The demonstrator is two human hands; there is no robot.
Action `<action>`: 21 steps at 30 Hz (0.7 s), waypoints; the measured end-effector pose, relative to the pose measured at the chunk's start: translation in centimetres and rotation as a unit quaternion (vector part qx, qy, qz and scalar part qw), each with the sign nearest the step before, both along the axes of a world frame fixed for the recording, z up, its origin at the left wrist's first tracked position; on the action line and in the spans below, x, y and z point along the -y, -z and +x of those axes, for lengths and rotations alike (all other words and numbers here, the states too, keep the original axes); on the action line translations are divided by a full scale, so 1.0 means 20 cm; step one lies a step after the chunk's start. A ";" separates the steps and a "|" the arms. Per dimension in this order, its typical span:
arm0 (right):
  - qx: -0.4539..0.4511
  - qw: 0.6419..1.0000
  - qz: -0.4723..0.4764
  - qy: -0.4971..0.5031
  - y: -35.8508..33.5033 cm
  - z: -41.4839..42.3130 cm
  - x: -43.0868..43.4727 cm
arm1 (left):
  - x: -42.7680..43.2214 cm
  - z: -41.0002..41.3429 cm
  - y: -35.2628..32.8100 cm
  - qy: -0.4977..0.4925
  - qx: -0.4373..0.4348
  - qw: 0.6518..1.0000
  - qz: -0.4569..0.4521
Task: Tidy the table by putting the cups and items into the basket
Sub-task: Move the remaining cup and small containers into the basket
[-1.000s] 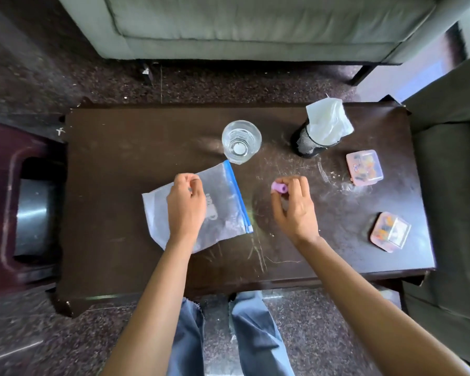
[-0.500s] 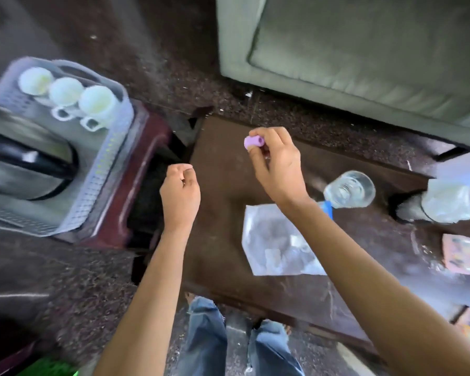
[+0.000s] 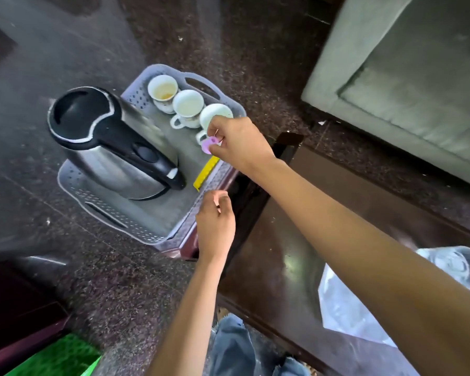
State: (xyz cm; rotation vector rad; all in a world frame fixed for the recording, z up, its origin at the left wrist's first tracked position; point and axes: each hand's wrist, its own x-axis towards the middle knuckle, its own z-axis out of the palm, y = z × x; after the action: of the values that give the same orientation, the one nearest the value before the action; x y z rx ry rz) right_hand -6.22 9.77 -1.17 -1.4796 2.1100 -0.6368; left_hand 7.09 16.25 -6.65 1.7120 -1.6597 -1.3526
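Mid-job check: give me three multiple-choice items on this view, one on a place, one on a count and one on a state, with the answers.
1. Where is the purple piece?
A) on the table
B) over the basket, pinched in the right hand
C) on the floor

2. How many cups are in the basket?
A) two
B) three
C) five

3. How does the kettle stand?
A) upright
B) on its side
C) upside down

Answers:
1 B: the right hand holds it above the basket, next to the nearest cup.
2 B: three white cups sit in a row along one wall.
3 A: its lid and handle face up.
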 end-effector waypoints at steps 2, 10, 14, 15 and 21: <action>-0.048 0.997 0.046 -0.035 0.03 0.05 0.10 | 0.02 0.02 0.02 0.006 -0.007 1.000 0.002; -0.240 0.948 0.145 -0.152 0.14 0.19 0.24 | 0.06 0.03 0.04 0.055 0.001 0.998 0.005; -0.276 0.936 0.152 -0.155 0.15 0.21 0.26 | 0.07 0.04 0.04 0.063 0.005 0.998 -0.003; -0.277 0.935 0.155 -0.155 0.16 0.21 0.27 | 0.07 0.04 0.04 0.062 0.004 0.998 0.000; 0.010 0.997 0.053 0.050 0.09 0.15 0.18 | 0.05 0.07 0.01 0.062 0.001 0.998 -0.011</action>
State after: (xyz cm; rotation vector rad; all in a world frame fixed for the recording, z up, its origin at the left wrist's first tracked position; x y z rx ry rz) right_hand -3.29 6.23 -2.97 -1.3130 2.1768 -0.5644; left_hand 8.45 15.31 -6.85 1.6232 -1.8008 -1.3821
